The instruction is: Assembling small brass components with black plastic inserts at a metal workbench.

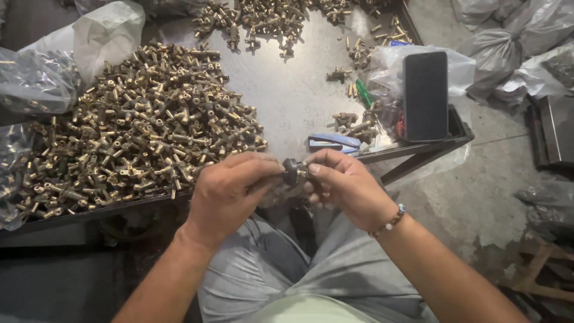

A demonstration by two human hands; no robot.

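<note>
Both hands are meeting above the lap: left hand [230, 188] and right hand [344, 185] fingers are pinching a small dark round fitting [291, 171] between them, axis running left-right, before the grey metal bench [293, 90] heaped with brass fittings [137, 131].

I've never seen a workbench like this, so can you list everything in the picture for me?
Brass fittings: one big heap, gold-coloured, left of tray; smaller clusters at the top.
Metal tray: one, grey, in front of the person.
Phone: one, black, upright at tray's right edge.
Plastic bags: several, clear or whitish, left of the tray and on the floor at right.
Blue tool: one, near tray's front edge.
Green item: one, beside the phone; kind unclear.
Small dark part: one, held between both hands.
Left hand: pinching the part.
Right hand: beaded bracelet, pinching the part.
</note>
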